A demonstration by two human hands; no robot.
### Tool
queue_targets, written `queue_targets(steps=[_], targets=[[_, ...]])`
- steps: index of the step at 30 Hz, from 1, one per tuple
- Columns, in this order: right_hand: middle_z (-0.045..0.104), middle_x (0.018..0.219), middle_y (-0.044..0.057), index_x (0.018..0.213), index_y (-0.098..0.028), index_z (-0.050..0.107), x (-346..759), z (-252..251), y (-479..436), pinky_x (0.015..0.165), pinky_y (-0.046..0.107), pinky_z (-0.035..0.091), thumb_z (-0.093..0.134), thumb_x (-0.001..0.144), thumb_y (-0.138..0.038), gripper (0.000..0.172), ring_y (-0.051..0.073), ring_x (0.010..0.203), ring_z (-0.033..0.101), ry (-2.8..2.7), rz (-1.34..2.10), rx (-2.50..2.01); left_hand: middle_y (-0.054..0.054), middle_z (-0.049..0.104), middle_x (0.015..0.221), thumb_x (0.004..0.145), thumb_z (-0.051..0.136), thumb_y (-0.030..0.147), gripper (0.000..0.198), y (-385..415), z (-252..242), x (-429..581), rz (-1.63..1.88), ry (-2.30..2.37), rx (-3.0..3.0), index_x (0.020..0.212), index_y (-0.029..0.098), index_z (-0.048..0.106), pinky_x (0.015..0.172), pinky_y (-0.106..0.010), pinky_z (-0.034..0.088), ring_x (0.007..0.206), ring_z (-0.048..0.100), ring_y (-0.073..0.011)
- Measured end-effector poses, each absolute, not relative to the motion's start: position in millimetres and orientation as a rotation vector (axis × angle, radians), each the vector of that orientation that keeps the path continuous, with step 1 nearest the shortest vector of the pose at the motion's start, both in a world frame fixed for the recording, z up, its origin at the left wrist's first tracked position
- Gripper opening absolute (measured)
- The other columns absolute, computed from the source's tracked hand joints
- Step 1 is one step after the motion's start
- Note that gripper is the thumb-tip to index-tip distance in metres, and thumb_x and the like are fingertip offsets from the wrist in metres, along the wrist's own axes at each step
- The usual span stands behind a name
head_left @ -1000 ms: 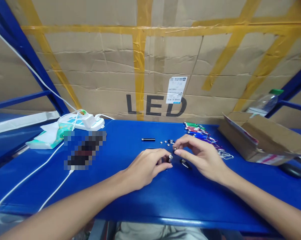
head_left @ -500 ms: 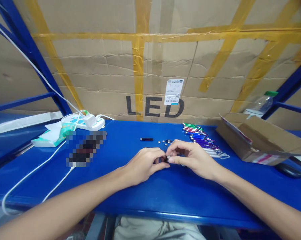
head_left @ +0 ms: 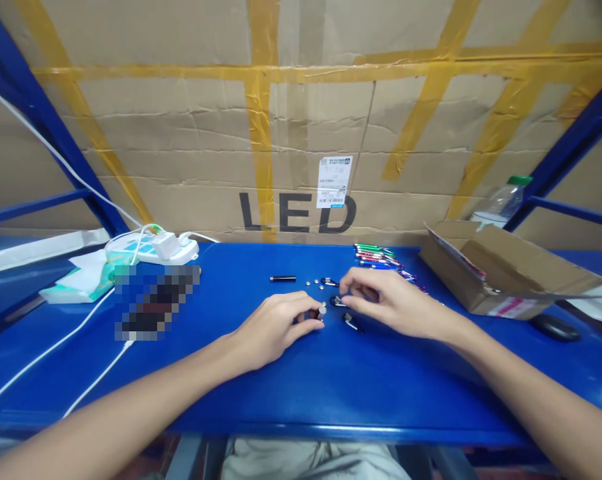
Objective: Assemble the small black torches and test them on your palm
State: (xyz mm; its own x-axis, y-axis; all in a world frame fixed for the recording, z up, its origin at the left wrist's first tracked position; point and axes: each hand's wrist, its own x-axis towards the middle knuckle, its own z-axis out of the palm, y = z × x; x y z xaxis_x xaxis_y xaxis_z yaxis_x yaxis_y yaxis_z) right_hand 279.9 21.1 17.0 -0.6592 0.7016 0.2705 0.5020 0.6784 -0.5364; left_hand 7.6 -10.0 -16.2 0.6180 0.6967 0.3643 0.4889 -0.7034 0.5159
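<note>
Here, left hand (head_left: 275,327) pinches small cylinder (head_left: 323,312); right hand (head_left: 398,301) curled beside black clip (head_left: 337,302), grip unclear.

Left hand (head_left: 275,327) and right hand (head_left: 391,300) face each other, bare and apart, fingers bent.

The left forearm (head_left: 155,393) slants up from the lower left corner, wrist nearly straight; its hand is turned back upward, fingers curled over, thumb stretched out below them, the tips drawn in to a grip. The right forearm (head_left: 511,360) slants in from the lower right, its hand slightly higher in view than the other, forefinger arched, thumb reaching out beneath, the remaining fingers folded toward the palm; whether those tips meet is too small to tell.
</note>
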Motion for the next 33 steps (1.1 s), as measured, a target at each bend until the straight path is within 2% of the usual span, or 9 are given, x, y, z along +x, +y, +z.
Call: queue_targets(steps=[3, 10, 17, 20, 25, 30, 33], targets=[[0.067, 0.079, -0.001, 0.098, -0.021, 0.066, 286, 17, 25, 0.068, 0.029, 0.043, 0.065, 0.104, -0.037, 0.017, 0.016, 0.071, 0.058, -2.623, 0.683, -0.924, -0.004, 0.072, 0.100, 0.109, 0.059, 0.034, 0.021, -11, -15, 7, 0.758, 0.930, 2.493, 0.118, 0.020, 0.073, 0.078, -0.028, 0.051, 0.087, 0.067, -0.0179], [0.068, 0.093, 0.003, 0.094, -0.021, 0.062, 288, 12, 25, 0.076, 0.030, 0.045, 0.055, 0.110, -0.034, 0.021, 0.019, 0.083, 0.062, -2.729, 0.707, -0.847, -0.006, 0.074, 0.119, 0.111, 0.057, 0.032, 0.022, -11, -15, 6, 0.740, 0.924, 2.534, 0.126, 0.021, 0.068, 0.095, -0.032, 0.053, 0.109, 0.070, -0.0209], [0.067, 0.097, 0.003, 0.100, -0.022, 0.061, 285, 14, 24, 0.079, 0.030, 0.045, 0.051, 0.111, -0.032, 0.018, 0.019, 0.086, 0.060, -2.512, 0.659, -0.857, -0.005, 0.075, 0.124, 0.114, 0.047, 0.036, 0.026, -13, -11, 10, 0.713, 0.979, 2.451, 0.127, 0.022, 0.064, 0.098, -0.033, 0.050, 0.115, 0.070, -0.0225], [0.063, 0.092, 0.001, 0.102, -0.023, 0.056, 275, 11, 17, 0.074, 0.029, 0.046, 0.050, 0.112, -0.036, 0.018, 0.017, 0.079, 0.057, -2.335, 0.732, -0.884, -0.004, 0.074, 0.118, 0.115, 0.043, 0.038, 0.027, -15, -8, 10, 0.698, 0.947, 2.366, 0.121, 0.022, 0.065, 0.095, -0.031, 0.049, 0.109, 0.069, -0.0208], [0.061, 0.088, -0.001, 0.103, -0.024, 0.054, 262, 2, 8, 0.069, 0.027, 0.046, 0.049, 0.113, -0.038, 0.017, 0.016, 0.076, 0.056, -2.230, 0.836, -0.881, 0.003, 0.063, 0.083, 0.115, 0.040, 0.046, 0.033, -15, -5, 10, 0.613, 1.019, 2.207, 0.111, 0.021, 0.062, 0.071, -0.028, 0.042, 0.076, 0.061, -0.0158], [0.065, 0.092, 0.000, 0.107, -0.024, 0.058, 261, -1, 10, 0.070, 0.027, 0.047, 0.054, 0.111, -0.036, 0.014, 0.016, 0.077, 0.057, -2.222, 0.846, -0.859, 0.000, 0.066, 0.094, 0.113, 0.042, 0.047, 0.035, -13, -7, 10, 0.642, 1.017, 2.129, 0.112, 0.020, 0.065, 0.076, -0.029, 0.040, 0.083, 0.060, -0.0164], [0.067, 0.092, 0.000, 0.108, -0.024, 0.059, 262, -3, 11, 0.073, 0.027, 0.048, 0.052, 0.112, -0.033, 0.013, 0.016, 0.080, 0.061, -2.240, 0.779, -0.827, 0.000, 0.062, 0.090, 0.113, 0.042, 0.048, 0.038, -13, -8, 10, 0.654, 1.008, 2.051, 0.111, 0.019, 0.066, 0.076, -0.029, 0.040, 0.080, 0.055, -0.0157]])
